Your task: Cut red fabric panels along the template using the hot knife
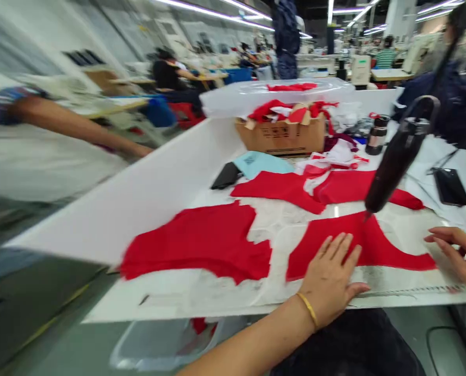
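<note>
- Resting open, my left hand (330, 271) lies flat on the curved red fabric piece (381, 249), white desk (166, 300) beneath.
- Right hand (457, 256): released, fingers loosely bent, near the fabric's narrow end.

- Cardboard box (282, 137): brown, dark print on its side.
- Nearer than the box: plain red cloth pieces (201, 237), yellow-gold bracelet (308, 309).
- Just before the box: light blue sheet (266, 164), black packet (226, 175).
- Right of the box: dark bottle (377, 136), paler label.
- Far left of the box: bluish patterned cuff (6, 103), possibly checked, blurred.
</note>
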A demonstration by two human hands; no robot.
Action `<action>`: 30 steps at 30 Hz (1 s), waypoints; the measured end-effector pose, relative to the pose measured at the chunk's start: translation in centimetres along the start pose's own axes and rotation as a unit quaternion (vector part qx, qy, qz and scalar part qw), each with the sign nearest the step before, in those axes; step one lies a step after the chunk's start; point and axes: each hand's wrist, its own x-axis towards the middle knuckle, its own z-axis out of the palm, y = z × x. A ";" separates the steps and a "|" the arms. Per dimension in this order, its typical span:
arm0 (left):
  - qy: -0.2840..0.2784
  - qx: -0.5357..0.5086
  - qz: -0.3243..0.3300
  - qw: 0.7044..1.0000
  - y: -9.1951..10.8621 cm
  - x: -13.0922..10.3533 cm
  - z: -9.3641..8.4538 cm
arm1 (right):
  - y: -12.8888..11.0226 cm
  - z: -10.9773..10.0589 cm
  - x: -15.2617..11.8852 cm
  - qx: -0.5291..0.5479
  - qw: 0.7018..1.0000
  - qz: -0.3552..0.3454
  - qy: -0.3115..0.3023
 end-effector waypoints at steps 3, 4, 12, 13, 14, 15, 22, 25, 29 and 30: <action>0.019 0.010 0.020 1.000 -0.5 0.1 0.1 | -2.7 -0.2 -1.2 0.007 0.999 0.027 0.041; 0.024 0.015 0.028 0.999 -0.6 0.1 0.1 | -3.1 -0.1 -1.5 0.005 0.999 0.020 0.046; 0.059 0.034 0.049 0.996 -0.6 0.3 0.2 | -3.2 0.3 -3.0 -0.026 0.992 0.011 0.125; 0.060 0.027 0.052 0.997 -0.4 0.4 0.1 | -3.5 0.1 -2.7 -0.020 0.989 0.014 0.147; 0.056 0.016 0.059 0.997 -0.2 0.5 0.1 | -3.8 0.0 -2.2 -0.011 0.985 0.014 0.170; 0.049 0.000 0.071 0.996 0.2 0.7 0.0 | -4.3 0.0 -1.5 0.004 0.982 0.008 0.191; 0.005 -0.123 0.186 0.975 4.4 3.5 0.8 | -9.3 2.6 8.1 0.207 0.953 -0.031 0.218; 0.016 -0.131 0.202 0.970 5.6 4.6 1.9 | -11.4 4.0 11.5 0.280 0.939 -0.021 0.199; 0.029 -0.119 0.211 0.970 6.1 5.2 2.8 | -12.6 3.9 11.9 0.279 0.935 -0.036 0.216; 0.024 -0.114 0.216 0.969 6.2 5.3 2.9 | -12.5 3.5 11.3 0.268 0.935 -0.032 0.231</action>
